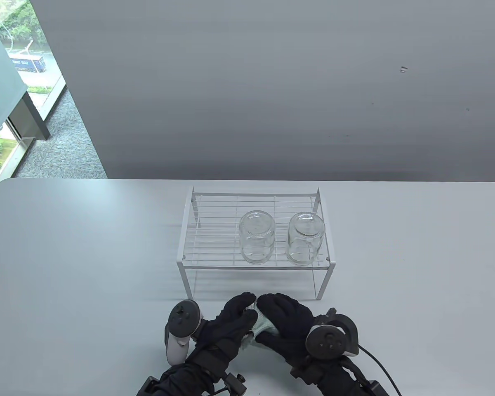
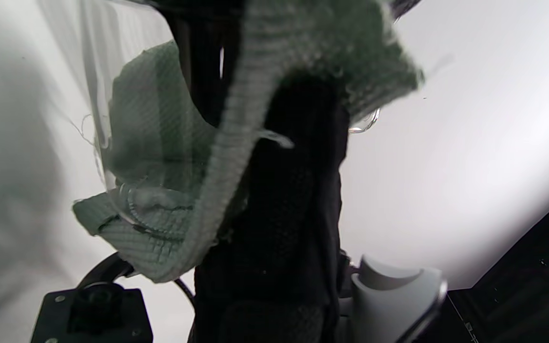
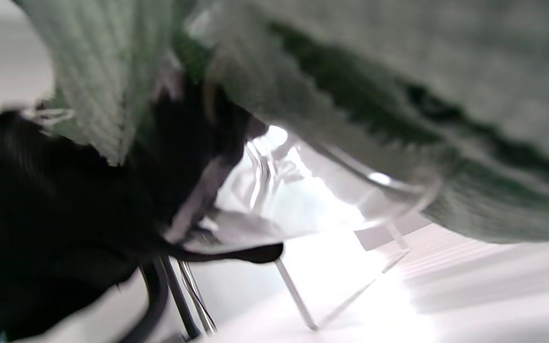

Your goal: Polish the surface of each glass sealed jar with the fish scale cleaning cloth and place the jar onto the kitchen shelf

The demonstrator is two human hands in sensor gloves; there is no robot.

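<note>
In front of the shelf, both gloved hands close around a pale green fish scale cloth (image 1: 260,324) wrapped on a glass jar. The table view hides that jar almost fully. My left hand (image 1: 242,308) grips it from the left. My right hand (image 1: 273,319) holds the cloth against it from the right. In the left wrist view the clear jar (image 2: 107,119) shows with the cloth (image 2: 236,157) draped over it. The right wrist view shows the jar's rim (image 3: 303,200) under the cloth (image 3: 398,71). Two clear jars (image 1: 256,242) (image 1: 305,238) stand upside down on the white wire shelf (image 1: 255,268).
The shelf's left half holds bare wire grid (image 1: 214,231). Its legs (image 3: 298,295) stand just beyond my hands. A grey wall rises behind the table, and a window lies at the far left. A cable (image 1: 379,363) trails from my right wrist.
</note>
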